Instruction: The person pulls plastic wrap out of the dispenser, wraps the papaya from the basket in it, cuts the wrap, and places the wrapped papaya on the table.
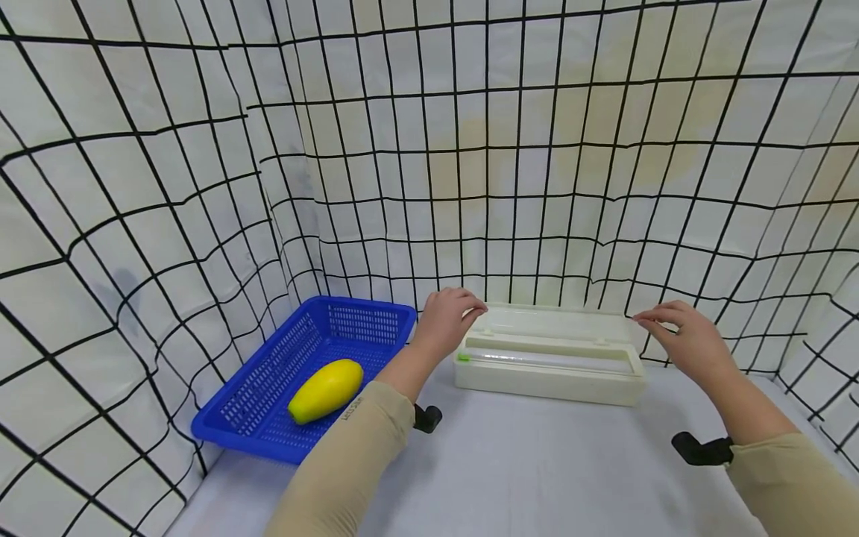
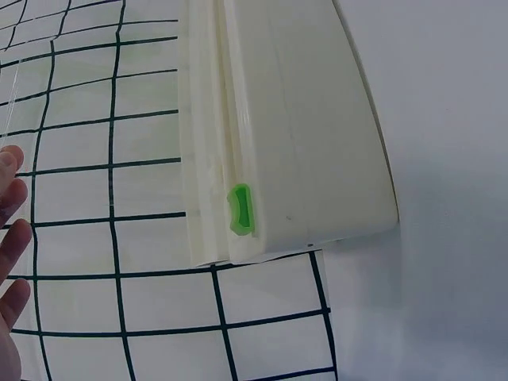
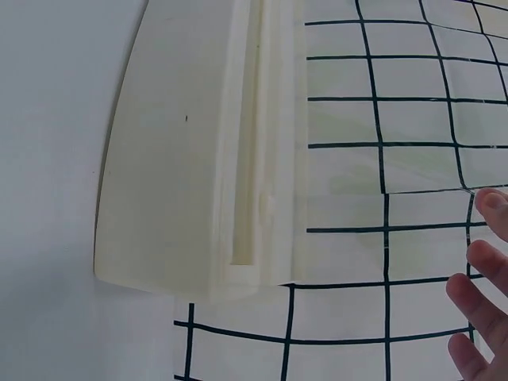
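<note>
A long cream dispenser box (image 1: 546,382) lies across the back of the white table, its lid tipped open toward the wall; a roll shows inside, with a small green tab (image 1: 463,357) at its left end. My left hand (image 1: 451,315) hovers over the box's left end with fingers loosely bent, holding nothing. My right hand (image 1: 681,335) hovers at the right end, fingers reaching left, also empty. In the left wrist view the box (image 2: 317,143) and green tab (image 2: 240,209) sit apart from my fingers (image 2: 12,238). The right wrist view shows the box (image 3: 175,159) clear of my fingers (image 3: 480,294).
A blue mesh basket (image 1: 224,432) stands at the left by the wall, with a yellow oval fruit (image 1: 326,389) lying in it. Cloth walls with a black grid (image 1: 470,186) close in the back and both sides. The white tabletop (image 1: 530,470) stretches in front of the box.
</note>
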Action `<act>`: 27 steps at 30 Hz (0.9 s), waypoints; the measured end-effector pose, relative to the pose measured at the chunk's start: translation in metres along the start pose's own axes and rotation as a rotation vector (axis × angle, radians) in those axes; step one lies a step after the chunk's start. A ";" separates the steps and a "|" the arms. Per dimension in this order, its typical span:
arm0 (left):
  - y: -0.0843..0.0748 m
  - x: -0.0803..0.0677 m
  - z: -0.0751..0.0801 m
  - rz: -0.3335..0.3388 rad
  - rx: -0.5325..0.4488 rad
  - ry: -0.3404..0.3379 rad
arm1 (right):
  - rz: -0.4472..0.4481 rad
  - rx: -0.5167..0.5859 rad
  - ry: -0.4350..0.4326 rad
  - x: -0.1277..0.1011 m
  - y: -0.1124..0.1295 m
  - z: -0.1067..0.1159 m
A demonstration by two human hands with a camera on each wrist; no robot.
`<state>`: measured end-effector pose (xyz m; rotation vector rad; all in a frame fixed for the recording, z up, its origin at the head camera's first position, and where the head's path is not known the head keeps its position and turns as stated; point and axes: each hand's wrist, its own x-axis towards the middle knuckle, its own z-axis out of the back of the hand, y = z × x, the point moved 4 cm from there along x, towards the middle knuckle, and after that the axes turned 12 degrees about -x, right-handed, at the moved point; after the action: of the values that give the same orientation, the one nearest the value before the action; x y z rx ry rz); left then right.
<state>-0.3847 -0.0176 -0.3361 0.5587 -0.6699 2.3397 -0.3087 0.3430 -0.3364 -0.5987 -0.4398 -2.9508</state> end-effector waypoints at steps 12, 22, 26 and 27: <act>-0.003 0.006 0.011 -0.020 0.020 -0.013 | -0.006 0.001 -0.029 0.002 0.004 0.014; -0.007 0.009 0.020 -0.028 0.017 -0.020 | 0.005 -0.023 -0.037 0.004 0.007 0.022; -0.010 0.010 0.024 -0.041 0.017 -0.031 | 0.005 -0.026 -0.048 0.003 0.008 0.027; -0.010 0.010 0.025 -0.043 0.016 -0.032 | 0.004 -0.027 -0.052 0.003 0.008 0.028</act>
<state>-0.3795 -0.0206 -0.3080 0.6128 -0.6477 2.3025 -0.3002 0.3431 -0.3083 -0.6797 -0.4042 -2.9474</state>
